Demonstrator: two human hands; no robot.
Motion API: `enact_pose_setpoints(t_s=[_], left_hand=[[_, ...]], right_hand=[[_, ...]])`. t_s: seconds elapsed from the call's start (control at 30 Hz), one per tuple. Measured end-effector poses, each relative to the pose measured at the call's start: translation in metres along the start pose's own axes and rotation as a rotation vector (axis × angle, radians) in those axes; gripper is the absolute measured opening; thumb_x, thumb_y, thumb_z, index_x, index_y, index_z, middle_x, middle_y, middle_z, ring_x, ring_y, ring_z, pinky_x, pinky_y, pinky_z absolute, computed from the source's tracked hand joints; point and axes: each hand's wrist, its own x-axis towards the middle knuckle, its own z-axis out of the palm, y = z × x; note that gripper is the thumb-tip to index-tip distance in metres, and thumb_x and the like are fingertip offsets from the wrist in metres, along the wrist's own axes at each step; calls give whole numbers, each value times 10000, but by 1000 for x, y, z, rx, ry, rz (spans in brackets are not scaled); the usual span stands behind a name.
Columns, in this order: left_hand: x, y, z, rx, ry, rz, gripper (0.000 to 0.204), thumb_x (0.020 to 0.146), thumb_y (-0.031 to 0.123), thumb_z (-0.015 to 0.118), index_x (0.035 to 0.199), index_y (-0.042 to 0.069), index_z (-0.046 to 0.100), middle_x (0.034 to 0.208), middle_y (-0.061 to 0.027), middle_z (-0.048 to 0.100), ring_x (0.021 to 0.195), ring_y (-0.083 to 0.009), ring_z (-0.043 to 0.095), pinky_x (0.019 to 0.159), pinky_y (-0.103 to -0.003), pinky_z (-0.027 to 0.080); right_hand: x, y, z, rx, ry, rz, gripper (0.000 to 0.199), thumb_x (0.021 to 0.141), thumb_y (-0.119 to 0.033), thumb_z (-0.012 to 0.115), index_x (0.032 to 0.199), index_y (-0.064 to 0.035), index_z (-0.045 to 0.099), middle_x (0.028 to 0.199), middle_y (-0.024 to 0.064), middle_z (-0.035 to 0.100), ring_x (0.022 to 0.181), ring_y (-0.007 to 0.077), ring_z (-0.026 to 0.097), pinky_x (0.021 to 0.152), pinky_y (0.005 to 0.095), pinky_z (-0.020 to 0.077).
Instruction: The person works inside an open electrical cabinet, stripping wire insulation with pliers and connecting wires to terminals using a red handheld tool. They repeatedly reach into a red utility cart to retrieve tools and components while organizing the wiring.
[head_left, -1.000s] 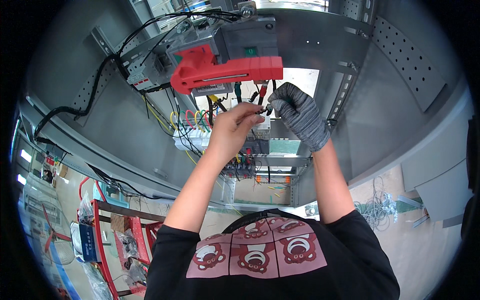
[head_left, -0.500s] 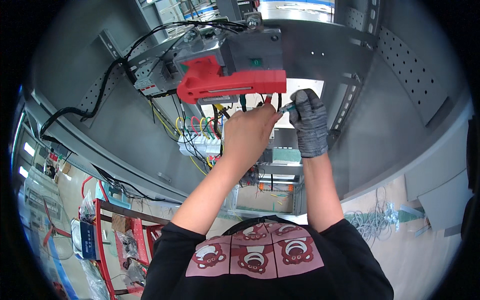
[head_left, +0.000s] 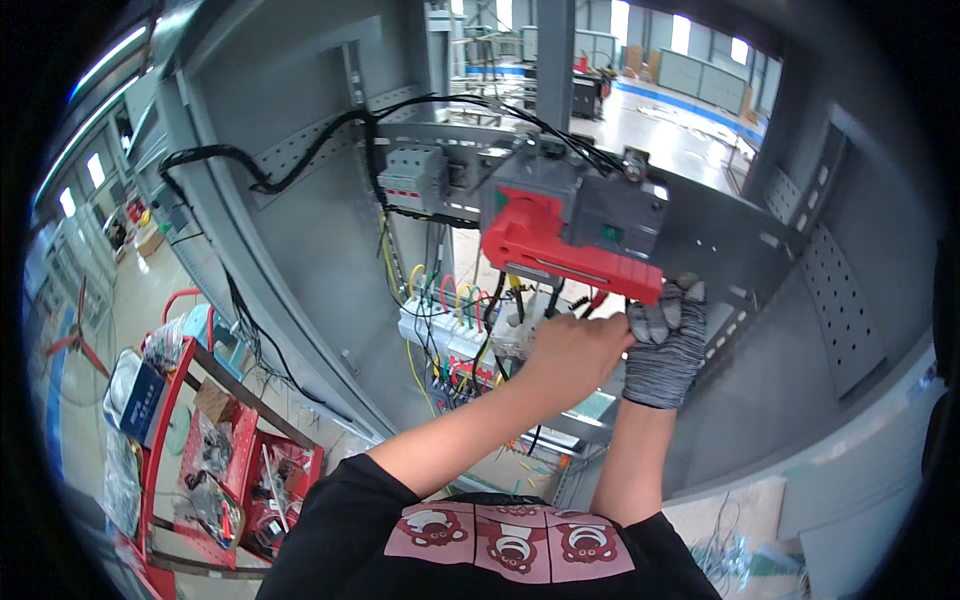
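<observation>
Overhead, the bare left hand (head_left: 570,352) and gloved right hand (head_left: 665,335) pinch wires (head_left: 590,300) under the red switch (head_left: 560,245).

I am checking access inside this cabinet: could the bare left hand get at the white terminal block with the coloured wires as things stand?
Probably yes. The left hand sits just right of the white terminal block, with only loose wires between them.
</observation>
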Motion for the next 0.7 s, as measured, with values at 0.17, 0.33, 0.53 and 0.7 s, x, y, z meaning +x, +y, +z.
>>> enact_pose_setpoints(t_s=[0.17,0.33,0.53,0.7], left_hand=[[10,-3,1,-4,113,77,172,871,236,613,863,79,543,614,-83,582,566,-291,592,560,-396,462],[6,-7,-3,-66,82,34,159,883,232,597,877,81,548,644,-99,589,593,-317,604,556,-434,468],[8,-14,3,-185,-18,52,205,929,284,538,882,87,576,644,-142,596,603,-346,619,562,-473,480],[12,-16,2,-7,228,115,168,872,237,599,924,80,568,618,-80,591,596,-266,622,567,-398,470]], right_hand=[[30,-18,-11,-12,-61,-51,279,1031,-272,377,1086,-75,568,564,-39,448,387,78,379,340,239,317],[35,-15,-10,47,-190,-37,291,1032,-255,366,1138,-32,521,584,-11,480,384,87,416,343,253,411],[45,-22,-20,98,-581,-158,330,981,-169,380,1253,1,457,583,-16,424,397,64,357,321,223,340],[51,-11,-16,153,-288,65,331,992,-354,464,1132,-69,559,654,-11,500,497,97,438,461,260,417]])
